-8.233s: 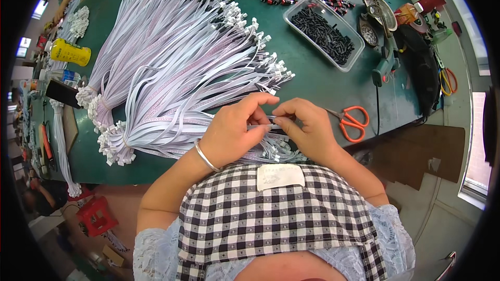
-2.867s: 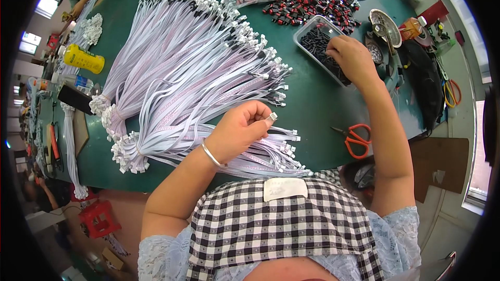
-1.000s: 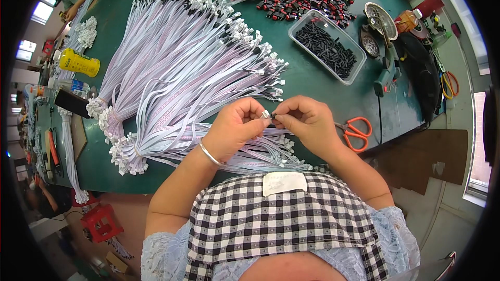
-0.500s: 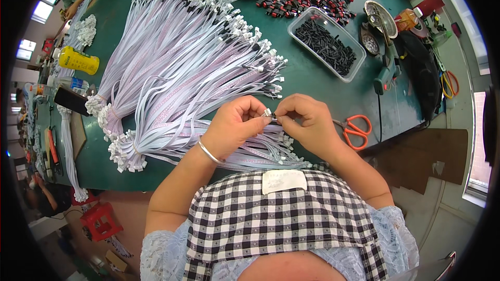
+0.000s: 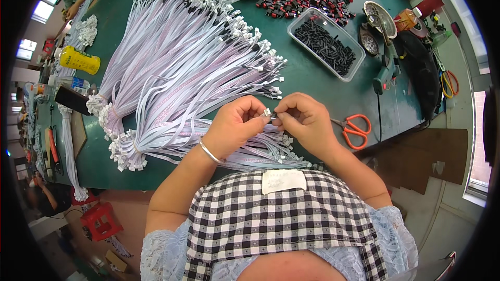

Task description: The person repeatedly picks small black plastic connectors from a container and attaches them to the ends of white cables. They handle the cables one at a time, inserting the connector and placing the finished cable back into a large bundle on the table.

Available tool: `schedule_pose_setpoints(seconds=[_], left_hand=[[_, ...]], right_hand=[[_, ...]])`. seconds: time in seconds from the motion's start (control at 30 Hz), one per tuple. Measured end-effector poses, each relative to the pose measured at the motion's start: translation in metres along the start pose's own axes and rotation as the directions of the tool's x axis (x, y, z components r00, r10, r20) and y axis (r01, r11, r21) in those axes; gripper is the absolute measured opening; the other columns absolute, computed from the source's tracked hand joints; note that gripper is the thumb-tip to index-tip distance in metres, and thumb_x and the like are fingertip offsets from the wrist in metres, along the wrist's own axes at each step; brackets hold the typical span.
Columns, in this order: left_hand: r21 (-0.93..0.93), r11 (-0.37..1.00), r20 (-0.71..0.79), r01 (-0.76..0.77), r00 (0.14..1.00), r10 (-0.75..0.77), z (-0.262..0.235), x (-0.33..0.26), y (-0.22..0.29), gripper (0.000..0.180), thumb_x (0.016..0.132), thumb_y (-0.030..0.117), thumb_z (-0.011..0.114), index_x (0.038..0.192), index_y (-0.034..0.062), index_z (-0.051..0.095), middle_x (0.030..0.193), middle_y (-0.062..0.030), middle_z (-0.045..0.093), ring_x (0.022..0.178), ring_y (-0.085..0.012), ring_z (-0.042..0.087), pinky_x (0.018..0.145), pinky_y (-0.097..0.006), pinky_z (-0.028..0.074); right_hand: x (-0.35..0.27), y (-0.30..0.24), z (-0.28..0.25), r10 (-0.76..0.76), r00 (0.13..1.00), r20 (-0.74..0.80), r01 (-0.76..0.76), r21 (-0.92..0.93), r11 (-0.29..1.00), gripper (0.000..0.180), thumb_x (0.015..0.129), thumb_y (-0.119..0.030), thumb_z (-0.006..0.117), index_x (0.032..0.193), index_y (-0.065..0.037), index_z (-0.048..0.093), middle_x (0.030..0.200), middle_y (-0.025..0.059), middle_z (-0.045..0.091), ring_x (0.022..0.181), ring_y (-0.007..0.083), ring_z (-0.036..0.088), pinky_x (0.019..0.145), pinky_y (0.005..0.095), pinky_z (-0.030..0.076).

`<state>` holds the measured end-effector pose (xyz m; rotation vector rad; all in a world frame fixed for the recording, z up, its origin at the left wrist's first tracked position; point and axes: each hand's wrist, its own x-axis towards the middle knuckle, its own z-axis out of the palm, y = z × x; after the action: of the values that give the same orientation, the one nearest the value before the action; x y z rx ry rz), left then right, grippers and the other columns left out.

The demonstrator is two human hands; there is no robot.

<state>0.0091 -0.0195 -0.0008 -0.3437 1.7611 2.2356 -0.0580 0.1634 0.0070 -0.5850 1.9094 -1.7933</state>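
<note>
A green tabletop (image 5: 307, 84) spreads beyond the hands, its near edge slanting away past the right forearm toward a flat brown board (image 5: 422, 158). Bare green separates the fingers from a clear plastic tub (image 5: 350, 78) of short black tubes (image 5: 324, 46), ahead and rightward. Flat, pliant white ribbon cables (image 5: 177, 67) fan out left. Fingertips nearly meeting, the left hand (image 5: 234, 129) pinches a blocky white connector (image 5: 267, 112); the right hand (image 5: 307, 124) grips what seems a small dark piece. Orange-handled scissors (image 5: 346, 128) lie just right.
</note>
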Motion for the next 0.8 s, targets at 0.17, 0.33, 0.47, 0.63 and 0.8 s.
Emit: schedule_pose_setpoints(seconds=[0.17,0.33,0.47,0.63,0.8], left_hand=[[-0.006,1.000,0.000,-0.007,1.000,0.007,0.000,0.000,-0.002,0.009,0.086,0.005,0.064,0.093,0.0053,0.059,0.084,0.0011,0.060,0.071,-0.0048,0.055,0.064,-0.019,0.047],[-0.004,1.000,0.013,-0.012,1.000,0.012,0.000,0.000,-0.001,0.008,0.086,0.004,0.064,0.092,0.0051,0.059,0.084,0.0011,0.060,0.071,-0.0046,0.055,0.063,-0.019,0.046],[0.010,1.000,0.033,-0.026,0.999,0.025,-0.002,0.001,-0.004,0.009,0.086,0.003,0.064,0.094,0.0044,0.059,0.084,0.0011,0.059,0.071,-0.0043,0.054,0.063,-0.019,0.045],[-0.046,0.999,0.002,-0.029,1.000,0.030,0.003,-0.002,0.003,0.012,0.086,0.005,0.065,0.097,0.0035,0.059,0.084,0.0010,0.059,0.073,-0.0046,0.054,0.064,-0.019,0.045],[-0.084,0.996,0.025,-0.025,0.999,0.027,-0.004,-0.002,-0.003,0.013,0.087,0.006,0.066,0.098,0.0038,0.058,0.086,0.0001,0.060,0.074,-0.0062,0.056,0.067,-0.021,0.046]], right_hand=[[0.000,0.001,0.001,0.019,0.999,0.026,-0.020,0.040,0.999,0.009,0.082,0.006,0.059,0.090,0.004,0.061,0.091,0.0073,0.059,0.079,0.0137,0.068,0.070,0.0227,0.055],[0.000,0.001,0.000,-0.014,1.000,0.016,0.014,-0.027,1.000,0.011,0.080,0.005,0.060,0.089,0.001,0.064,0.087,0.0059,0.059,0.076,0.0124,0.065,0.066,0.0245,0.053],[0.003,-0.001,-0.005,-0.122,0.989,0.079,0.137,-0.224,0.965,0.012,0.079,0.003,0.062,0.088,-0.002,0.067,0.083,0.0052,0.061,0.072,0.0133,0.062,0.062,0.0267,0.050],[0.010,-0.013,-0.013,-0.082,0.974,0.213,0.144,-0.295,0.944,0.010,0.080,0.001,0.064,0.089,-0.002,0.066,0.081,0.0072,0.062,0.070,0.0138,0.063,0.060,0.0251,0.051],[0.011,-0.012,-0.010,0.109,0.985,0.137,-0.105,-0.033,0.994,0.006,0.086,-0.001,0.064,0.091,0.000,0.063,0.083,0.0064,0.063,0.071,0.0111,0.065,0.059,0.0233,0.053]])
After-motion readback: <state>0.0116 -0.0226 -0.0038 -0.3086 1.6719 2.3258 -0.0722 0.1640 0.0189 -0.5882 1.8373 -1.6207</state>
